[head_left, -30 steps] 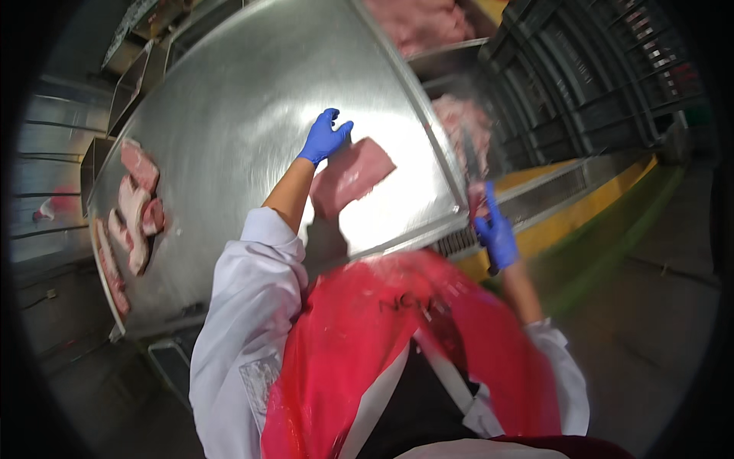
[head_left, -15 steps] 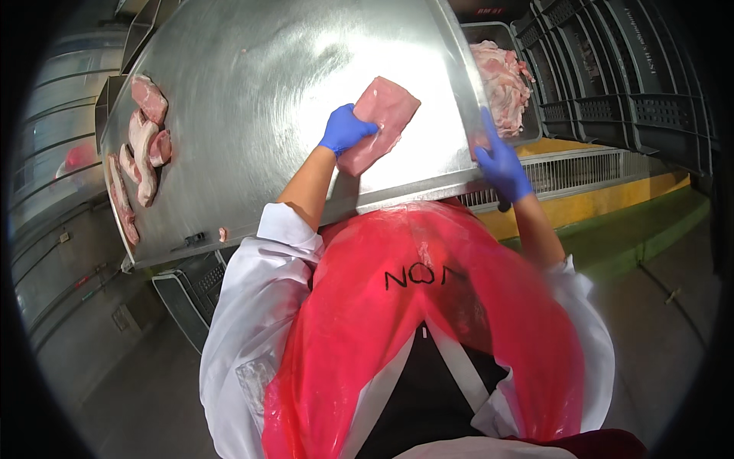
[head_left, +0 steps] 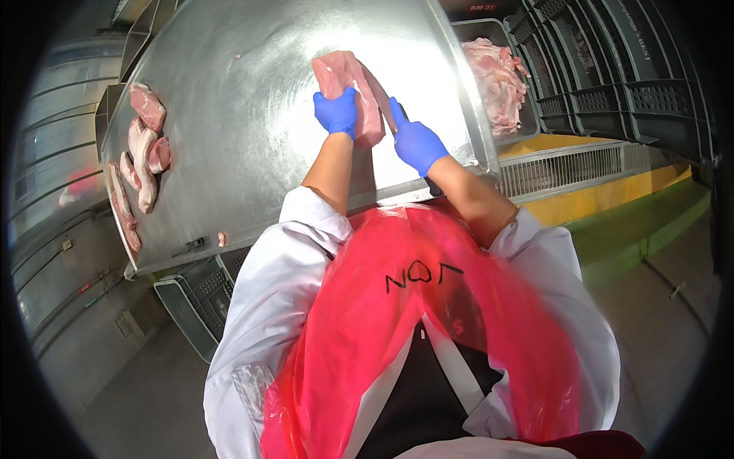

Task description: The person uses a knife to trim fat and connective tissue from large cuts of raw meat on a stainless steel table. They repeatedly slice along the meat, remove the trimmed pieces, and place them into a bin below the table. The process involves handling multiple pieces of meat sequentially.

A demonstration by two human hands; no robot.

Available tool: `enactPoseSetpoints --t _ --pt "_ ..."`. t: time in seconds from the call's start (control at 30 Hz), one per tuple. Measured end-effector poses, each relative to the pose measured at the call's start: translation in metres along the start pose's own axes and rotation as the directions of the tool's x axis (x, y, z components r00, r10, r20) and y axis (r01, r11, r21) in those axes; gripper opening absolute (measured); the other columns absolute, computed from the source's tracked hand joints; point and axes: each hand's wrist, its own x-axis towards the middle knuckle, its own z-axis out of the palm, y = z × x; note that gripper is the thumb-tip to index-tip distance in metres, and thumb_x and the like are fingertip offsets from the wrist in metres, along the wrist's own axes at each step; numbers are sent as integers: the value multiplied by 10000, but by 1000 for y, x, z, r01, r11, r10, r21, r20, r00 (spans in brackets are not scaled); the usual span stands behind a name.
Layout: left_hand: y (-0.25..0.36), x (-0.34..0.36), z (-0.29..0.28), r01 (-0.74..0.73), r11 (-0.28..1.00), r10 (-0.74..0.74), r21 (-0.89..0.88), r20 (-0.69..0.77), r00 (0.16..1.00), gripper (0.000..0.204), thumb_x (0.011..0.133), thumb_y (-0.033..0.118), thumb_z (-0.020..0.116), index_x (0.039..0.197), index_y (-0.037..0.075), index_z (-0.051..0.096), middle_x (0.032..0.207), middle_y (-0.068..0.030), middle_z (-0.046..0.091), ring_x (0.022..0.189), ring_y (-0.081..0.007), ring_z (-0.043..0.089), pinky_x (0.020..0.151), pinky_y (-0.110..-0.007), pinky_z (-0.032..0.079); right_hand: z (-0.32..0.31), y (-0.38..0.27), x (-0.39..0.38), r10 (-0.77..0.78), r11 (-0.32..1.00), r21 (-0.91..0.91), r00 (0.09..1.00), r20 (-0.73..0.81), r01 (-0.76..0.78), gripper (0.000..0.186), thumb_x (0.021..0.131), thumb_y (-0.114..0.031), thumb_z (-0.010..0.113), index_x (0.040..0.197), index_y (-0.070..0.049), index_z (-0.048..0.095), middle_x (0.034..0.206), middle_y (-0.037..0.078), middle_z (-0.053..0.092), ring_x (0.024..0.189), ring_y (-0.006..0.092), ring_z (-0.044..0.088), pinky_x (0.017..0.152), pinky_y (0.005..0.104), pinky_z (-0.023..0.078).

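Note:
A long slab of pale pink raw meat (head_left: 369, 115) lies on the metal table under my gloved left hand (head_left: 336, 113), whose fingers and thumb grip its left side. In my gloved right hand (head_left: 420, 145) is a knife with a black handle (head_left: 433, 187). The index finger of that hand stretches forward along the top of the knife. The blade points away from me and runs close beside the slab's right edge; whether it touches the meat I cannot tell.
Several smaller cuts of meat (head_left: 143, 153) lie along the left edge of the metal table (head_left: 222, 130). Beyond the right edge, a grey crate (head_left: 527, 122) holds pale trimmings (head_left: 495, 88). Stacked black crates (head_left: 604, 76) stand farther right. Another crate (head_left: 183, 314) sits below the table's left front.
My right hand has come leftward with the knife, from the table's right edge to beside the slab. My left hand and the slab have shifted left and away, and the slab is turned.

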Motion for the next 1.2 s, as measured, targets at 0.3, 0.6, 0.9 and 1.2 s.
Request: enactPoseSetpoints --t 0.3,0.6,0.9,1.2 --pt "3 63 -2 235 921 -231 -310 51 972 732 754 194 840 1315 -147 516 1192 -249 660 1021 -339 689 879 -430 575 -10 32 -93 -69 978 -193 996 63 80 764 946 -57 476 1630 -77 135 836 275 704 718 454 689 696 565 539" --pt "-61 72 -82 593 546 -107 -591 653 750 546 921 151 674 1421 11 505 1299 -185 635 1181 -367 636 1043 -510 530 -38 88 -142 -223 965 79 942 -252 250 667 1029 -211 473 1628 -153 184 867 298 685 786 488 678 735 579 525" --pt "-56 16 -108 614 357 20 -704 663 748 621 952 241 648 1493 34 427 1423 -164 565 1303 -371 556 1122 -528 460 -36 29 -61 -66 985 160 997 32 60 690 1040 -244 479 1643 -251 144 1109 281 697 878 458 703 867 525 554" --pt "360 86 42 250 465 463 -849 475 748 405 1076 385 534 1224 12 583 1250 -162 644 1147 -295 626 1040 -387 500 -83 122 -145 115 890 453 987 -115 -51 809 977 -108 547 1664 -253 145 807 129 681 561 195 621 561 373 536"
